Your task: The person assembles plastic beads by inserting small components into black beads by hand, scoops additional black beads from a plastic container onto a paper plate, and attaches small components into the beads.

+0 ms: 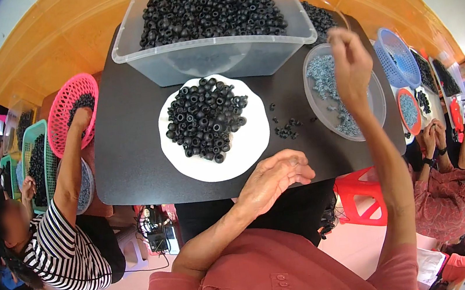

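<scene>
My left hand (pixel 277 178) is at the table's front edge, right of the white scalloped plate (pixel 175 152). Its fingers are bent and drawn together; whatever they may hold is hidden. On the plate lies a heap of round black plastic pieces with holes (pixel 205 119). My right hand (pixel 351 62), slightly blurred, is raised over a round clear tub (pixel 380 105) of small bluish-clear pieces (pixel 323 77). Its fingers curl closed, and nothing in them can be made out. Behind that hand, a container holds small black pieces (pixel 319 19). Several small dark pieces (pixel 287 130) lie loose between plate and tub.
A large clear bin (pixel 215 59) of black pieces stands at the table's back. At left, a person in a striped shirt (pixel 63 243) reaches into a pink basket (pixel 61 138). More people sit at right, near a blue basket (pixel 397 59). A red stool (pixel 360 198) stands below.
</scene>
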Motion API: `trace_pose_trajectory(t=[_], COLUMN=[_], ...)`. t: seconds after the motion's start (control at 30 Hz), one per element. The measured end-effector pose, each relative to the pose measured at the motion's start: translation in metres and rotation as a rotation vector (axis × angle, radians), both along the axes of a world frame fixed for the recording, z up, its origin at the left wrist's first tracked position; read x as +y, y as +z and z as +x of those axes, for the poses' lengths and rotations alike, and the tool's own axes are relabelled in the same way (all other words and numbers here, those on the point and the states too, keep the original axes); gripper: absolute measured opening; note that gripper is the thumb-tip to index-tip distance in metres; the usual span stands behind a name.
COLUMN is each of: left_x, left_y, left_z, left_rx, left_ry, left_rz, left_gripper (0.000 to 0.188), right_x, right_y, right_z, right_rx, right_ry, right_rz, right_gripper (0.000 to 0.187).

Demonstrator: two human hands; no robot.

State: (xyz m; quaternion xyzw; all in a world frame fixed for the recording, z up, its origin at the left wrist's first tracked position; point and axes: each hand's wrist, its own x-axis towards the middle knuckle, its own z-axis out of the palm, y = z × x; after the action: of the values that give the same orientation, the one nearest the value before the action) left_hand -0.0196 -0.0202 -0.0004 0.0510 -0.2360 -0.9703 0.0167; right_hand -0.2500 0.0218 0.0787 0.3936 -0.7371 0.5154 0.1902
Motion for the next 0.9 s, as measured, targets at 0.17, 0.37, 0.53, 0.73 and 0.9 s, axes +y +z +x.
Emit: trace_pose_trajectory(t=[0.17,0.37,0.53,0.73,0.9], left_x=[-0.003,0.001,0.001,0.0,0.0], left_y=[-0.002,-0.007,-0.007,-0.008,-0.005], left_z=[0.002,0.004,0.006,0.005,0.005], left_rx=[0.011,0.044,0.061,0.063,0.043], left_ry=[-0.016,0.007,-0.017,-0.012,-0.009], left_rz=[-0.024,-0.005,-0.023,-0.041,-0.051], left_gripper=[0.023,0.023,0.023,0.023,0.023], right_x=[-0.012,-0.042,-0.046,-0.044,-0.041], right_y=[-0.024,-0.026,-0.029,-0.035,-0.037], right_z=[0.08,0.085,0.09,0.092,0.091], right_rx=[-0.014,0.256,0.276,0.325,0.382], right_ry=[0.513,0.519,0.503,0.507,0.523], right_rz=[0.301,0.535,0.601,0.56,0.465], right_gripper=[0.016,0.029,0.032,0.03,0.024])
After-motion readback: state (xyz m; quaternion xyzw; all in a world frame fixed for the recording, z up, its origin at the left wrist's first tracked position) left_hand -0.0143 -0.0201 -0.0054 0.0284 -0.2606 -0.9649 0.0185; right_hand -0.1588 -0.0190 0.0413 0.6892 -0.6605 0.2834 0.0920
